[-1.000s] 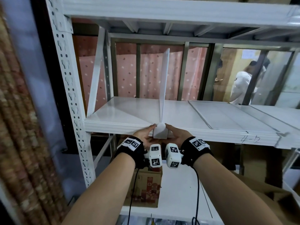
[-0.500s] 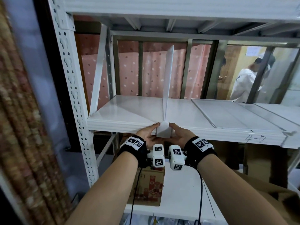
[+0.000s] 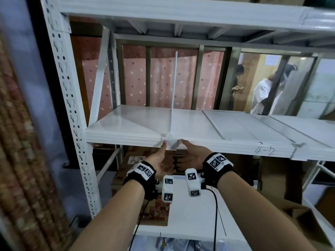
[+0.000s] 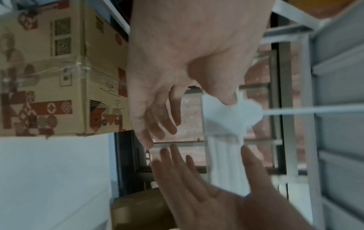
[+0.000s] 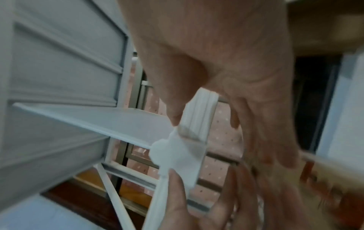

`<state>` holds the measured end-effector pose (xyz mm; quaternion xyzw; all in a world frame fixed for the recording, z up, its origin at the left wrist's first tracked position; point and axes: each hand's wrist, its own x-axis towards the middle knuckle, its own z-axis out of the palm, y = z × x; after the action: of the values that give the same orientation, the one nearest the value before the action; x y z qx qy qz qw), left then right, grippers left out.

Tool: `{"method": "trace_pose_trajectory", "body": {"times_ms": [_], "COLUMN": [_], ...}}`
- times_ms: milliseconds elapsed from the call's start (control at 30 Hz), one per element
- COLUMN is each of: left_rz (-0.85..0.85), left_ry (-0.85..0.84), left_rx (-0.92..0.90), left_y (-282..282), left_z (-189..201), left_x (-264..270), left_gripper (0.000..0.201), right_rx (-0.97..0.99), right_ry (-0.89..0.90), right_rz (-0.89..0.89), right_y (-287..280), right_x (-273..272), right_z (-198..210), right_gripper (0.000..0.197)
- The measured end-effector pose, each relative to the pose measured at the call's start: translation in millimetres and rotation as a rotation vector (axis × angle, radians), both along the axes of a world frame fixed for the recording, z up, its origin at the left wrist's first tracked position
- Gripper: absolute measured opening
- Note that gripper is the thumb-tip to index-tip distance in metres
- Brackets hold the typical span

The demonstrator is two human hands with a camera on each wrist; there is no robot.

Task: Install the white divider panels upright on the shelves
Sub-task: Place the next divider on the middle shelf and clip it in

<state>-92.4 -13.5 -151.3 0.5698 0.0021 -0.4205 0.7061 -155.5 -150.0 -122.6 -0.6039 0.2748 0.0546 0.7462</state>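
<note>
A thin white divider panel [image 3: 173, 91] stands upright on the white shelf [image 3: 126, 124], seen edge-on. Its white foot clip [image 3: 170, 140] sits over the shelf's front lip. My left hand [image 3: 161, 160] is just under the lip with relaxed, spread fingers, and its thumb tip touches the clip's left side [image 4: 236, 115]. My right hand [image 3: 190, 154] mirrors it on the right, with its thumb [image 5: 173, 115] beside the clip [image 5: 177, 155]. Neither hand grips anything. In the right wrist view the panel [image 5: 98, 119] runs back between the shelves.
More white panels [image 3: 235, 124] lie flat on the shelf to the right. A perforated upright post [image 3: 72, 115] stands at the left and the upper shelf [image 3: 181, 13] is overhead. A printed cardboard box [image 3: 145, 205] sits on the lower shelf. People [image 3: 262, 91] stand behind the rack.
Both hands have let go of the foot clip and dropped slightly below the shelf lip, fingers spreading. The panel stays standing, and my view has shifted so that it shows edge-on.
</note>
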Motion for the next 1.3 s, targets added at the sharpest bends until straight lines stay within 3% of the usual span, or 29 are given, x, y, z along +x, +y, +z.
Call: {"method": "trace_pose_trajectory", "body": {"times_ms": [67,167,367,533,767,867,967,1067,1167,1300], "left_rz": [-0.062,-0.148,-0.192,-0.081,-0.067,-0.144,-0.199,-0.256,-0.312,-0.387], "left_ry": [-0.003,-0.106,-0.491,-0.802,-1.291,-1.355,-1.348,-1.306,-1.305,-1.327], "left_rx": [0.133,0.271,0.337,0.287,0.457,0.515,0.611,0.766,0.933,1.062], "left_y": [-15,-52,-141,-185,-228,-244,-261,-275,-292,-313], "left_z": [-17,-22,40,86,115,114,112,106,97,87], "left_x": [-12,-38,-97,-106,-89,-77,-67,-61,-52,-55], "left_gripper": [0.062,0.035,0.022,0.024,0.022,0.025,0.029,0.037,0.058,0.069], "right_rx": [-0.091,-0.245,-0.652,-0.885,-1.196,-1.278,-1.318,-1.333,-1.358,-1.456], "right_ry": [0.089,0.114,0.081,0.009,0.191,0.318,0.401,0.469,0.545,0.568], "right_rz": [0.069,0.01,-0.167,-0.374,-0.453,-0.399,-0.359,-0.3,-0.238,-0.082], "right_y": [-16,-45,-116,-160,-217,-241,-262,-280,-287,-353], "right_x": [-21,-51,-92,-106,-123,-128,-132,-135,-138,-105], "right_z": [-3,0,27,66,113,119,122,119,120,90], "right_gripper": [0.048,0.054,0.017,0.02,0.04,0.044,0.033,0.044,0.051,0.053]}}
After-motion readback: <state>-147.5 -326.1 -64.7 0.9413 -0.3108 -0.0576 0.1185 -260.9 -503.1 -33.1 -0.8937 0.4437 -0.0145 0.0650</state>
